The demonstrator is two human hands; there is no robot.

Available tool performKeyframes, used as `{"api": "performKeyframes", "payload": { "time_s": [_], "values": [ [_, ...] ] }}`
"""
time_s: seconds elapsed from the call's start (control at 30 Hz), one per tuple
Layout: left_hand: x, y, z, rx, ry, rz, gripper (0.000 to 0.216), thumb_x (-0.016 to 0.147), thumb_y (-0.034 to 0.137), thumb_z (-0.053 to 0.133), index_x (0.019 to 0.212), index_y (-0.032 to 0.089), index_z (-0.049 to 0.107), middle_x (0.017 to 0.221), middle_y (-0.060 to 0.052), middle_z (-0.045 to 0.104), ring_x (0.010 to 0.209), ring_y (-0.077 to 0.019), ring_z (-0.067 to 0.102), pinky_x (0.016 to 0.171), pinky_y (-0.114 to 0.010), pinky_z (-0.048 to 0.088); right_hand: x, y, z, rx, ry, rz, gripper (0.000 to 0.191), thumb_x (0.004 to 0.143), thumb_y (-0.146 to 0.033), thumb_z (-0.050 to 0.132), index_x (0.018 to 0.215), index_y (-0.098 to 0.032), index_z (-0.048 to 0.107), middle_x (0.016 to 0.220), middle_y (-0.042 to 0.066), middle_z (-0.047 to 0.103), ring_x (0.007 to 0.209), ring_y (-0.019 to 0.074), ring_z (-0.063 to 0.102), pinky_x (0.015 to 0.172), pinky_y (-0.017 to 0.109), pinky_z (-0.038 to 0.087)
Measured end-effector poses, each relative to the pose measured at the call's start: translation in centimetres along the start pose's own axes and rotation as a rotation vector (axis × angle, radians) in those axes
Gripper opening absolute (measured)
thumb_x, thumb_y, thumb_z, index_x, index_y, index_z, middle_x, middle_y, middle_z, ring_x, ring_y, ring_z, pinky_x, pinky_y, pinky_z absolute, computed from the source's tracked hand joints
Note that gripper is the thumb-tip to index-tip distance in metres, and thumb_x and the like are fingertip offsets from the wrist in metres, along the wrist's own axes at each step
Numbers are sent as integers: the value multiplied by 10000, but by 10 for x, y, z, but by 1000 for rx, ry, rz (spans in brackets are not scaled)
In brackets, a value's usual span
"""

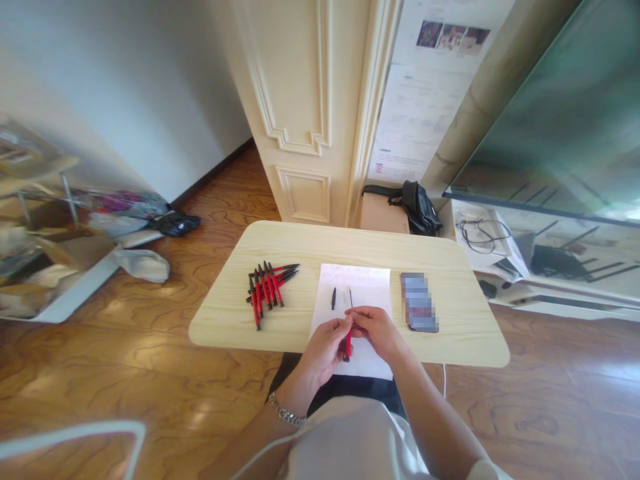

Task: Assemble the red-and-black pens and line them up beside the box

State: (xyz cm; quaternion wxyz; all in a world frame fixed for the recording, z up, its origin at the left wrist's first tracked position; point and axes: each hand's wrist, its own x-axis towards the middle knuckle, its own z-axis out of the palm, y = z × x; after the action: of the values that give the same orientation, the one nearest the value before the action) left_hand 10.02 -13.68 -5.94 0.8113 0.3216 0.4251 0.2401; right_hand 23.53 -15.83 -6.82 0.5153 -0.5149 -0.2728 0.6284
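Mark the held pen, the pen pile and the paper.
held pen (347, 347): head view, on the red barrel.
pen pile (267, 289): head view, middle of the bunch.
paper (371, 285): head view, bare upper right area.

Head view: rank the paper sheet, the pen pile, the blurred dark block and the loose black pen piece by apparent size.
1. paper sheet
2. pen pile, by its spread
3. blurred dark block, nearly the pile's size
4. black pen piece
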Motion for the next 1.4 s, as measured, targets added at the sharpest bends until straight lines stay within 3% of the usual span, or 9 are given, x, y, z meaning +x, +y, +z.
{"api": "performKeyframes", "payload": {
  "time_s": [0.2,0.4,0.6,0.73,0.83,0.93,1.07,1.27,1.4],
  "values": [
    [1,-4,1,35,-13,41,385,733,527,644,740,149,573,744,-47,666,422,-76,504,380,-190,303,1,-1,-6,46,-23,20,298,676,-333,693,872,-108,691,599,14,596,515,100,504,542,254,415],
    [1,-6,2,115,-1,66,387,719,524,653,789,150,585,794,-61,687,398,-72,504,374,-199,346,8,0,-13,-77,31,5,319,663,-353,693,873,-113,698,645,31,622,548,115,521,533,253,407],
    [2,-9,1,128,2,71,402,729,533,642,827,151,566,777,-61,670,417,-79,519,389,-209,395,32,-9,-23,-653,326,-227,208,759,-315,595,864,-162,688,750,48,673,683,157,588,650,276,437],
    [2,-8,-1,89,27,113,401,709,533,661,817,161,560,698,-14,622,444,-97,544,407,-215,413,42,-11,-20,-1039,357,-227,193,821,-263,528,855,-190,703,853,71,692,803,177,613,741,276,418],
    [1,-6,-2,69,40,132,392,707,529,665,811,167,554,678,9,591,458,-106,551,411,-218,420,44,-8,-16,-1178,362,-215,207,833,-249,516,871,-188,710,914,90,686,855,188,610,770,271,405],
    [2,-5,-3,63,67,172,390,706,530,665,800,165,560,668,12,575,479,-110,550,421,-217,427,43,-8,-16,-1145,378,-232,203,830,-253,521,902,-186,698,926,85,681,840,183,607,777,276,409],
    [3,-4,-4,130,126,243,378,710,521,665,801,159,601,676,-3,585,576,-125,567,499,-221,451,27,-17,-21,-905,367,-325,213,846,-282,493,934,-192,664,898,52,683,779,160,602,742,277,433],
    [7,-1,-2,198,171,377,318,731,475,670,764,161,644,575,24,539,523,-92,472,506,-205,370,-16,-21,-12,-699,114,-273,164,792,-319,578,880,-198,644,837,22,676,727,146,598,637,259,448],
    [10,-2,3,180,157,399,314,735,473,665,770,162,652,602,13,574,532,-100,486,523,-221,382,-30,-12,-1,-628,87,-251,121,774,-300,599,835,-199,623,803,8,669,712,143,605,614,255,449]
  ]
}}
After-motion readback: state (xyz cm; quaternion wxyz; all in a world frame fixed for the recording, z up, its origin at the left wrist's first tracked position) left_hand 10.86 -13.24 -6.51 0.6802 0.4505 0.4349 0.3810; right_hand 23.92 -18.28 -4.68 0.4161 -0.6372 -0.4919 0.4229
